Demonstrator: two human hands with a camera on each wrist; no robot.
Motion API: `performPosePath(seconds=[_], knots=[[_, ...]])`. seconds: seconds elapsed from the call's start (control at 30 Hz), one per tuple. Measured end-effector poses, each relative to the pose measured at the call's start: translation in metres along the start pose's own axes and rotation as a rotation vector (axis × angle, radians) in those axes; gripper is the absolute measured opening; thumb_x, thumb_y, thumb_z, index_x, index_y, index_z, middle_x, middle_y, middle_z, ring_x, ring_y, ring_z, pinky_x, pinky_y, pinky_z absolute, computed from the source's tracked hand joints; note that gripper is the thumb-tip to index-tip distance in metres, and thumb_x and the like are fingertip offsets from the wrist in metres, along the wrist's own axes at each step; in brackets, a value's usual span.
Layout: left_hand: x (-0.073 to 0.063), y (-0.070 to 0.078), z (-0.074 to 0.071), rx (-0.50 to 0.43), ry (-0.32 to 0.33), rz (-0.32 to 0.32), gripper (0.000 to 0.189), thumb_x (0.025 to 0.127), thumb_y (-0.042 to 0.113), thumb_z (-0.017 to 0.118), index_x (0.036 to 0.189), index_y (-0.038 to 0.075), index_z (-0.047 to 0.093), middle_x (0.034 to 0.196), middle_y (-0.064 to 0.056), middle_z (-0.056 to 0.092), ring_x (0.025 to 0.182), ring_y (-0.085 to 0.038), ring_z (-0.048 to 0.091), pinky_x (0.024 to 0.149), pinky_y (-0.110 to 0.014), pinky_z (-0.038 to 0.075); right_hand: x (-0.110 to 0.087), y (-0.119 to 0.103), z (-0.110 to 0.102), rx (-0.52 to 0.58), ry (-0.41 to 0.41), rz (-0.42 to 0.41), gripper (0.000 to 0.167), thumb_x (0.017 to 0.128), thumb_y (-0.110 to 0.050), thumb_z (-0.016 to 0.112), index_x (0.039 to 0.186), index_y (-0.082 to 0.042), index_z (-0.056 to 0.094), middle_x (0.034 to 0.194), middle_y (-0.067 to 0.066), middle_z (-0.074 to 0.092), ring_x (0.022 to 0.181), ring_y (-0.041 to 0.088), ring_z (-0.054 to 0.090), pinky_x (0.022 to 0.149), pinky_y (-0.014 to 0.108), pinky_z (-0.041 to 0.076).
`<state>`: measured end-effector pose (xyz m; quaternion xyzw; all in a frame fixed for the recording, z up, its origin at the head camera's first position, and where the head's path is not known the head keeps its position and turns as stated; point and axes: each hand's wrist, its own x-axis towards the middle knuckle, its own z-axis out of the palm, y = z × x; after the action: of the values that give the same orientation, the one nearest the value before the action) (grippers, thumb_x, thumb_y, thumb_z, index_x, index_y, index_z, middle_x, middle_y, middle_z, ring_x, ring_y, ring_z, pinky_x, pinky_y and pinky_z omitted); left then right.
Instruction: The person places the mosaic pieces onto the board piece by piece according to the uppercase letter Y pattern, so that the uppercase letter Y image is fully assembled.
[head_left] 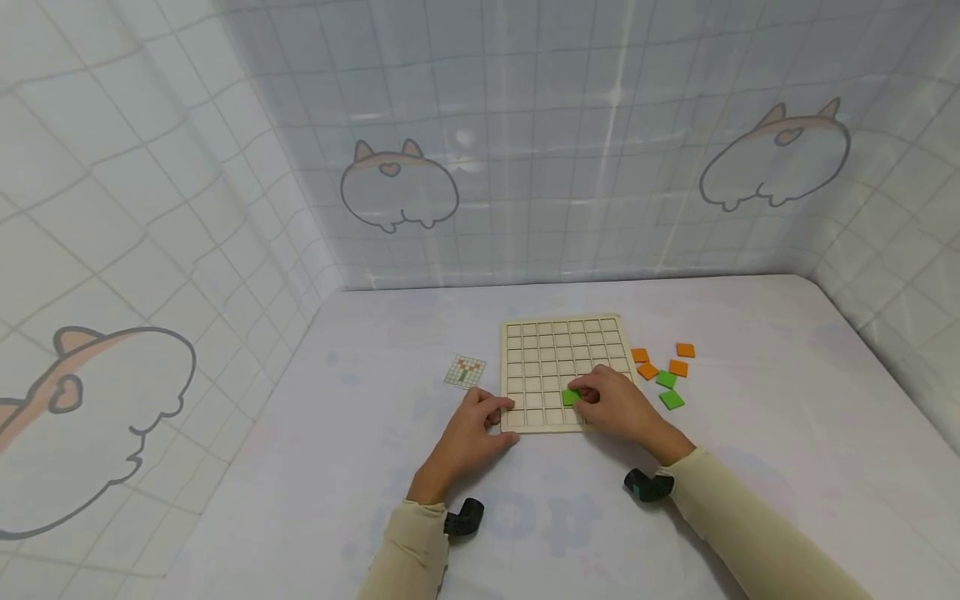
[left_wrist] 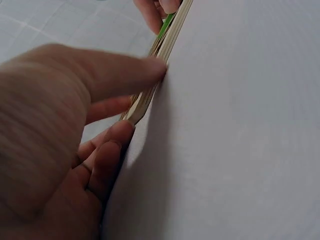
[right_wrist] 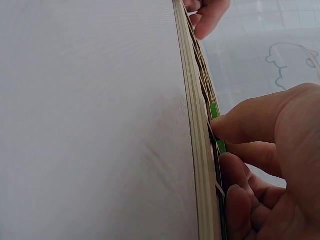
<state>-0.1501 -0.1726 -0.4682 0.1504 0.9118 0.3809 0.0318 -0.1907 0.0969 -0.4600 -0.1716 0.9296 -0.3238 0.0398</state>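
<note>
A pale wooden grid board [head_left: 540, 354] with raised squares lies flat on the table. My left hand [head_left: 472, 432] holds its near left corner, thumb against the front edge and fingers at the left side. Over the lower right part of the grid, my right hand [head_left: 617, 406] pinches a square green tile [head_left: 568, 398] between thumb and fingers. In the right wrist view that green tile [right_wrist: 214, 110] is at the level of the board's top surface, partly hidden by the fingertips. The left wrist view shows the left thumb [left_wrist: 145, 70] on the layered board edge.
Right of the board lie several loose orange tiles [head_left: 678, 368] and two green tiles [head_left: 672, 399]. A small pattern card [head_left: 465, 372] with orange and green squares sits left of the board. A tile-patterned curtain [head_left: 525, 208] with animal drawings encloses the white table [head_left: 360, 400].
</note>
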Motion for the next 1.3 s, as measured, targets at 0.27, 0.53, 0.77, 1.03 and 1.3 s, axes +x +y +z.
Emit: performPosePath(seconds=[0.27, 0.53, 0.77, 1.03, 1.3], knots=[[0.001, 0.001, 0.003, 0.022, 0.049, -0.003, 0.039, 0.084, 0.018, 0.082, 0.120, 0.010, 0.070, 0.098, 0.002, 0.046, 0.085, -0.014, 0.049, 0.078, -0.030, 0.044, -0.001, 0.001, -0.001, 0.027, -0.004, -0.015, 0.029, 0.089, -0.012, 0.070, 0.117, -0.008, 0.074, 0.095, -0.001, 0.057, 0.084, 0.015, 0.052, 0.075, 0.034, 0.046], [0.002, 0.002, 0.003, 0.021, 0.063, -0.003, 0.039, 0.086, 0.017, 0.080, 0.123, 0.010, 0.069, 0.099, 0.000, 0.045, 0.085, -0.015, 0.047, 0.077, -0.032, 0.042, -0.001, 0.002, -0.002, 0.043, 0.024, -0.035, 0.027, 0.089, -0.011, 0.069, 0.116, -0.009, 0.076, 0.093, -0.002, 0.057, 0.080, 0.015, 0.051, 0.071, 0.033, 0.045], [0.004, 0.003, 0.004, 0.019, 0.063, 0.005, 0.038, 0.086, 0.017, 0.080, 0.122, 0.010, 0.070, 0.098, 0.001, 0.045, 0.086, -0.015, 0.047, 0.077, -0.032, 0.042, 0.000, 0.002, -0.004, 0.044, 0.028, -0.027, 0.025, 0.090, -0.011, 0.070, 0.114, -0.010, 0.077, 0.092, -0.003, 0.058, 0.080, 0.015, 0.052, 0.069, 0.032, 0.045], [0.005, 0.005, 0.004, 0.024, 0.059, 0.003, 0.038, 0.086, 0.018, 0.080, 0.122, 0.011, 0.070, 0.098, 0.001, 0.045, 0.086, -0.015, 0.047, 0.077, -0.032, 0.041, -0.001, 0.003, -0.007, 0.047, 0.018, -0.032, 0.026, 0.091, -0.009, 0.069, 0.116, -0.008, 0.076, 0.096, -0.001, 0.059, 0.082, 0.015, 0.052, 0.071, 0.032, 0.045], [0.003, 0.004, 0.006, 0.044, 0.070, -0.017, 0.037, 0.086, 0.019, 0.080, 0.121, 0.011, 0.070, 0.098, 0.001, 0.045, 0.085, -0.014, 0.047, 0.076, -0.032, 0.040, -0.016, 0.014, -0.016, 0.146, 0.090, -0.001, 0.024, 0.094, -0.015, 0.070, 0.117, -0.007, 0.074, 0.099, -0.001, 0.066, 0.087, 0.015, 0.061, 0.076, 0.034, 0.051]])
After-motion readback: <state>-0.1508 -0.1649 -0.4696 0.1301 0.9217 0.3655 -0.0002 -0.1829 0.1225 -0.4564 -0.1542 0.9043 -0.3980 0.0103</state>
